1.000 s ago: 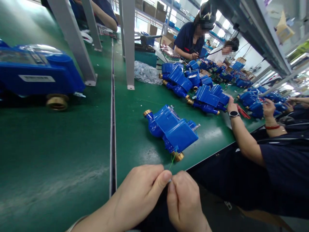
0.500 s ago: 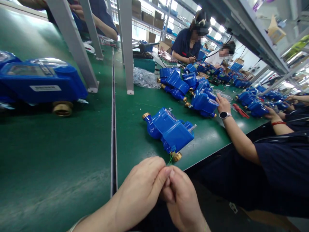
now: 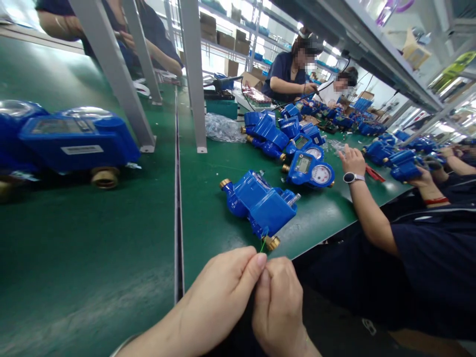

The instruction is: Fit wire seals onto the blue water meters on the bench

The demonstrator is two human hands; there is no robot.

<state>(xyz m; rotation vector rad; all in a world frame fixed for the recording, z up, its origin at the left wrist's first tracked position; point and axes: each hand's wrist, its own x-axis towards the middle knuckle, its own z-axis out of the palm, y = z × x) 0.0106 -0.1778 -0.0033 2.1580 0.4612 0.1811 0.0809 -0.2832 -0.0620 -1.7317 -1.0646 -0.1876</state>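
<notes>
A blue water meter (image 3: 267, 208) lies tilted on the green bench top in front of me. Its brass threaded end (image 3: 272, 243) points towards my hands. A thin green wire (image 3: 264, 244) runs from the meter's near end down to my fingertips. My left hand (image 3: 226, 287) is closed, with thumb and forefinger pinching this wire. Beside it, my right hand (image 3: 280, 297) has its fingers curled in, knuckles up, thumb against the left thumb tip. Whatever lies inside the right fingers is hidden.
More blue meters (image 3: 80, 144) stand at left beyond a bench gap (image 3: 178, 198). Grey posts (image 3: 193, 74) rise ahead. A meter with a dial (image 3: 310, 170) lies near a co-worker's watch-wearing hand (image 3: 353, 163). Plastic wrap (image 3: 226, 128) and red-handled pliers (image 3: 374, 173) lie farther off.
My right hand has turned knuckles-up and its fingers have curled tighter. The co-worker's watch-wearing hand has let go of a meter, which now lies with its dial and display facing up.
</notes>
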